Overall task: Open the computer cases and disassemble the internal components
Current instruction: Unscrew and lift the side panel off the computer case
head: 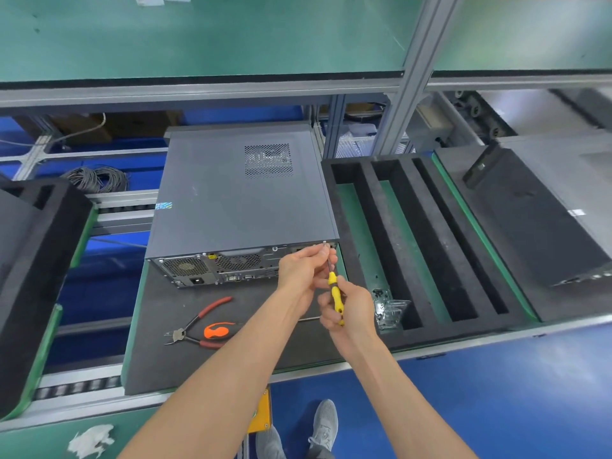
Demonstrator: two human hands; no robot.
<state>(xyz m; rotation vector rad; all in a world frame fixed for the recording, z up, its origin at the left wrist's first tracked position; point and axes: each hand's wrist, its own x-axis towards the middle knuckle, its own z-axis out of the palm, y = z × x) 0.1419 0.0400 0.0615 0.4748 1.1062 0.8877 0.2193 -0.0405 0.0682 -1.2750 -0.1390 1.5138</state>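
**Rear case screw, right corner: hazards and surroundings**

Item: computer case [241,193], grey, lid still on, lying flat on a dark mat [231,342] on the worktop, rear panel facing the person.

Hands: right hand [347,306] has its fingers curled round the yellow screwdriver [336,298]; left hand [303,268] pinches the shaft near the tip, which sits at a screw [324,242] at the upper right rear corner.

Risks, as judged:
- Tip slips out of the screw head if held at a slant, rounding the head or scratching the panel.
- Loosened screw drops between case and foam tray [414,240], since it sits right at the edge.
- Left fingers, close to the tip, get jabbed on a slip.

Nearby: red-handled cutters [198,323] and an orange-handled tool [217,331] on the mat, well left of the hands; a clear plastic box [387,309] holding small dark parts just right of the right hand, likely for screws. A second case [530,220] lies beyond the tray. Nothing blocks the screw.
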